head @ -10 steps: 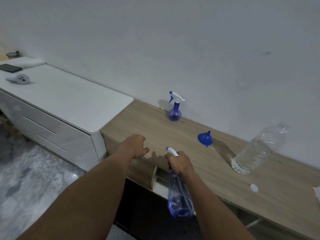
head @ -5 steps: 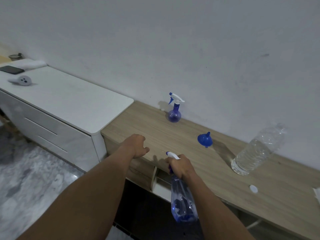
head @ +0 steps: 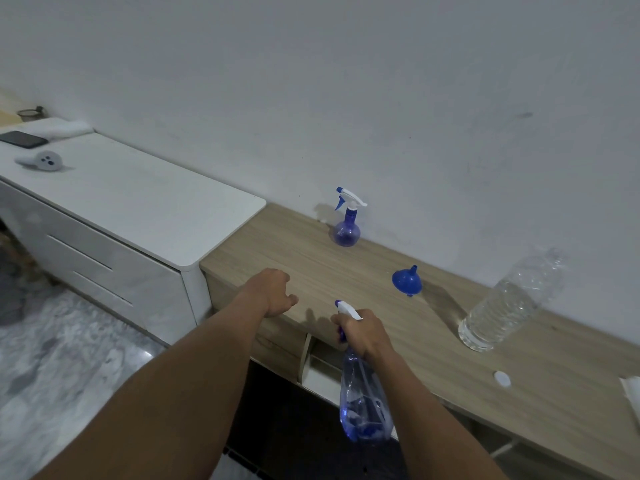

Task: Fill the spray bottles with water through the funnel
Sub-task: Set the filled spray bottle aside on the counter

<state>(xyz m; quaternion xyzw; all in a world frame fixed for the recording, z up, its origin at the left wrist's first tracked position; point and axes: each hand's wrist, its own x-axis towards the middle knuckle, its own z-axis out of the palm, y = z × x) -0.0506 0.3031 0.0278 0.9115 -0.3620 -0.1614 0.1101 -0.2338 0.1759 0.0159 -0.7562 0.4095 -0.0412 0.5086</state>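
Note:
My right hand (head: pixel 362 332) grips the neck of a clear blue spray bottle (head: pixel 363 407) that hangs below the front edge of the wooden counter (head: pixel 433 344); its white trigger head sticks out above my fingers. My left hand (head: pixel 273 292) hovers over the counter's front left edge with fingers loosely curled, holding nothing. A second, small blue spray bottle (head: pixel 347 223) stands upright by the wall. A blue funnel (head: pixel 407 280) lies mouth-down on the counter. A large clear water bottle (head: pixel 512 303) stands to the right without its cap.
A white bottle cap (head: pixel 502 378) lies on the counter near a white tissue (head: pixel 632 396) at the right edge. A white drawer cabinet (head: pixel 114 209) adjoins the counter on the left, carrying a phone (head: pixel 22 138), a white controller (head: pixel 43 161) and a folded cloth.
The held spray bottle has shifted slightly right and swung a little. My left hand has stayed in place.

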